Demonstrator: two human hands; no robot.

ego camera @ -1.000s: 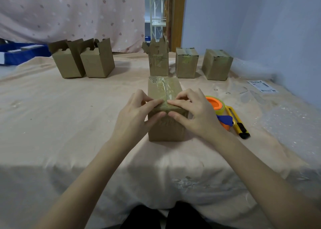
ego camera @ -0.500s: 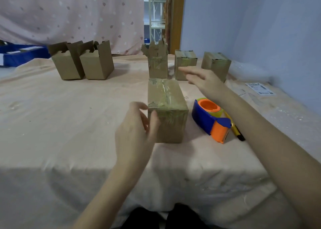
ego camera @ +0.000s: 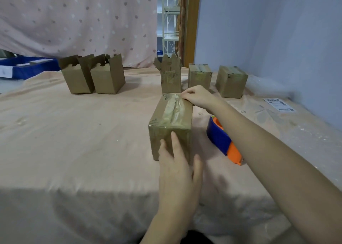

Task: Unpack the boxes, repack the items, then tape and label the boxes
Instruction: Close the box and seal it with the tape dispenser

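Two hands are working our taped box (ego camera: 171, 121) near the table's (ego camera: 74, 142) front edge: left hand (ego camera: 178, 169) pressing its near face, fingers straight (slightly apart); right hand (ego camera: 199, 97) touching its far top edge, fingers curled.

A closed cardboard box (ego camera: 171, 121) with tape along its top stands in the middle of the counter (ego camera: 74, 136). The left hand (ego camera: 177, 168) presses flat against its near side with straight fingers (ego camera: 175, 142). The right hand (ego camera: 198, 96) rests on the far top edge, fingers curled. A blue and orange tape dispenser (ego camera: 223, 142) lies just beside the box on the right.
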